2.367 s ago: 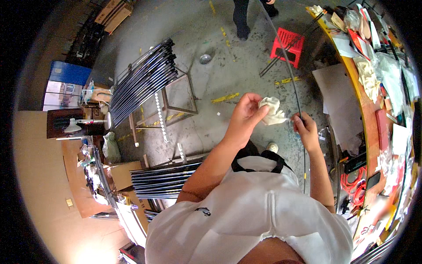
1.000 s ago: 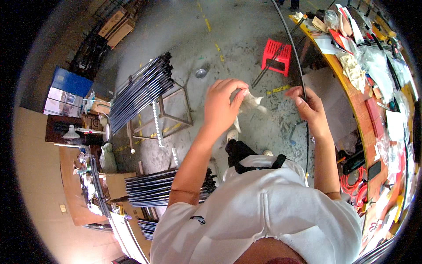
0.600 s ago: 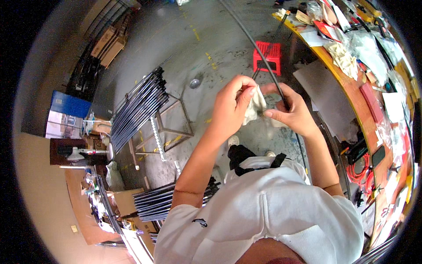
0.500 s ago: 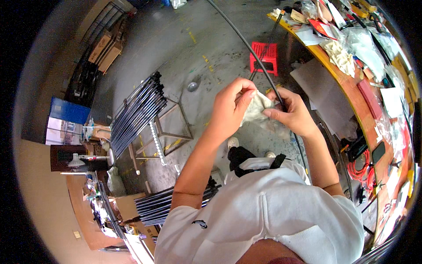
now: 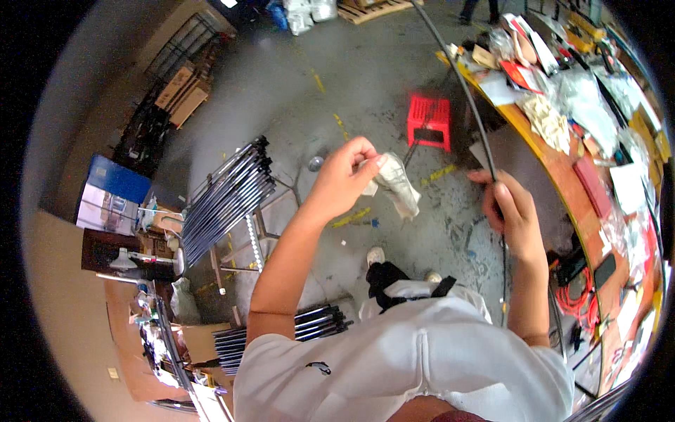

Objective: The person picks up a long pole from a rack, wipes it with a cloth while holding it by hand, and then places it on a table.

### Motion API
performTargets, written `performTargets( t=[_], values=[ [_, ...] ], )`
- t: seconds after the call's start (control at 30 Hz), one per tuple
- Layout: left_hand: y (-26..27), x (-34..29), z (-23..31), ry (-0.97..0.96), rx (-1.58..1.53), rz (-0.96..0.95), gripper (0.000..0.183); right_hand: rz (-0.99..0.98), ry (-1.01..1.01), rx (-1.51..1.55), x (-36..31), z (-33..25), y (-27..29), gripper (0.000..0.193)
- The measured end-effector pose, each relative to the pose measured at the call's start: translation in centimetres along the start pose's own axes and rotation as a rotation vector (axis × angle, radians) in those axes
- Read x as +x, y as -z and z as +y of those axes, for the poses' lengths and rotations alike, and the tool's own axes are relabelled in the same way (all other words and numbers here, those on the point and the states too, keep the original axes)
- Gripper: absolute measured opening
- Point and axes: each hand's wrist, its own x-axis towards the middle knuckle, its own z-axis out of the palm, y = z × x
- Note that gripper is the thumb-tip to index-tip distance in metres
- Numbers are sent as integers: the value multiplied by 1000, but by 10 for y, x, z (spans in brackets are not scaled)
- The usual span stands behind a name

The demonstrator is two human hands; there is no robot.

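My left hand [image 5: 344,179] pinches a crumpled whitish cloth [image 5: 398,188], which hangs down from the fingers over the floor. To the right, my right hand [image 5: 512,211] is closed around a long, thin black rod [image 5: 467,91]. This rod runs from the top edge of the view down through the fist and on past my right forearm. A clear gap separates the cloth from the rod.
A red plastic stool [image 5: 429,121] stands ahead on the grey floor. Along the right runs a cluttered workbench [image 5: 517,126] with an orange cable [image 5: 578,295]. Bundled black rods [image 5: 228,200] rest on a metal frame at left, with more rods [image 5: 309,325] nearer.
My hands have moved apart. The left one carries the cloth leftward, while the right one has left the cloth and shifted right with the rod. The view has also tilted slightly upward.
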Motion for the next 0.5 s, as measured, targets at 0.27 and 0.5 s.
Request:
performTargets(
  t=[0.27,0.5],
  values=[
    [80,58,-17,-44,-1,317,15,-17,-202,-102,-40,29,8,35],
    [129,113,0,-126,87,478,15,-36,-198,-87,-88,107,5,36]
  ],
)
